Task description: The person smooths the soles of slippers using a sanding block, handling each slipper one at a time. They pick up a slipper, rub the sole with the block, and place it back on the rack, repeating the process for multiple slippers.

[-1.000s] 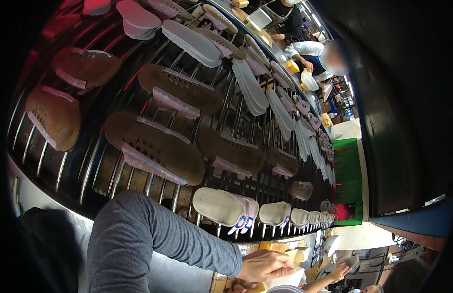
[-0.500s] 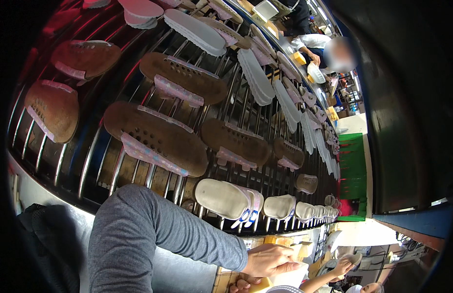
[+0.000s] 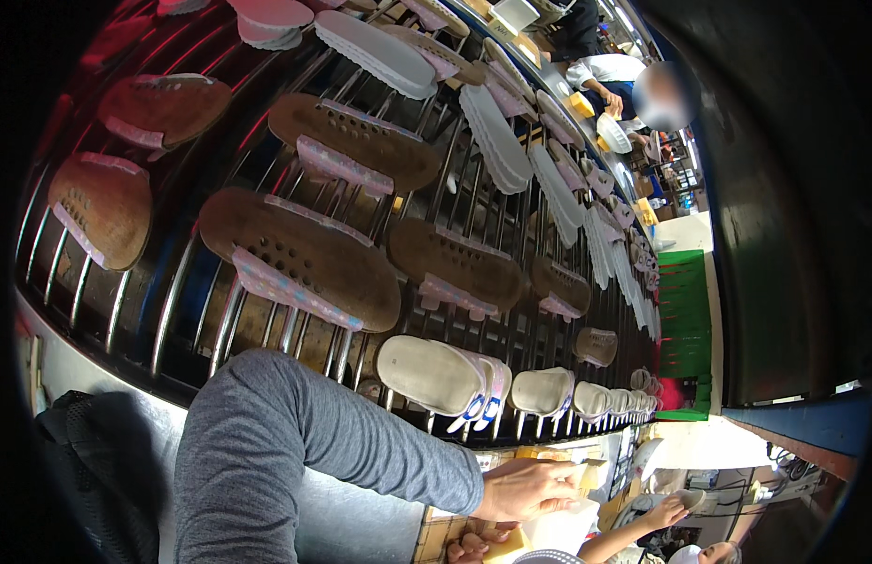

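Note:
My left hand (image 3: 530, 490), at the end of a grey sleeve (image 3: 361, 456), is closed with curled fingers just above a white and yellow block (image 3: 560, 528) at the lower edge. A small beige piece (image 3: 592, 475) shows at its fingertips; whether the hand grips it is unclear. Only the fingers of my right hand (image 3: 468, 548) are visible, bent against the yellow side of the block. The rest of that hand is cut off by the frame. Nearest to my left forearm on the roller rack are a cream sandal (image 3: 431, 374) and a brown footbed (image 3: 299, 258) with pink speckled straps.
The metal-bar conveyor (image 3: 168, 320) carries several brown footbeds, white soles (image 3: 375, 54) and a row of cream sandals. A green curtain (image 3: 685, 329) hangs at its far end. Across it, a person (image 3: 605, 80) holds a white sole and yellow block. Another person's hand (image 3: 666, 512) is at lower right.
My left hand has lifted slightly off the white and yellow block, its thumb drawn back. The person across has shifted a little with their white sole.

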{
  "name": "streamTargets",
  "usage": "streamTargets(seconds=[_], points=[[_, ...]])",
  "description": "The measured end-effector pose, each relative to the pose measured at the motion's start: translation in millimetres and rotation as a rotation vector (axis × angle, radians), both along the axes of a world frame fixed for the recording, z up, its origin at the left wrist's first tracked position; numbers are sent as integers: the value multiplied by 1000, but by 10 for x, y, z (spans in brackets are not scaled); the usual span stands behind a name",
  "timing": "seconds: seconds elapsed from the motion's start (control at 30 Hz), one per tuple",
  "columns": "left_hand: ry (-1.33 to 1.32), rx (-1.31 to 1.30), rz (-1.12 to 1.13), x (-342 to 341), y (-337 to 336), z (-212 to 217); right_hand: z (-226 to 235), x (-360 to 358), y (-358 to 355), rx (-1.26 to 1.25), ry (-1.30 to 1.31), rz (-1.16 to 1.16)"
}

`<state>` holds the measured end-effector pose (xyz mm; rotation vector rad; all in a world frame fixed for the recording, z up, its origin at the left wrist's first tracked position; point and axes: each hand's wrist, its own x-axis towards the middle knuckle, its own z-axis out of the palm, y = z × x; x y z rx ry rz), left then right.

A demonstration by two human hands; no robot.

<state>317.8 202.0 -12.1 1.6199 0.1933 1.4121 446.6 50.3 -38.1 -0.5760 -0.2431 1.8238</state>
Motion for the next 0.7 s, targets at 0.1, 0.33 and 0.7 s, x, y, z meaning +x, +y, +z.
streamTargets(seconds=[0.1, 0.33, 0.7], points=[[-52, 75, 43, -41, 9, 4, 28, 27, -62, -29, -25, -6], [55, 12, 14, 13, 1, -12, 21, 94, -48, -72, -103, 58], [92, 178, 97, 147, 39, -114, 223, -22, 22, -144, -83, 13]])
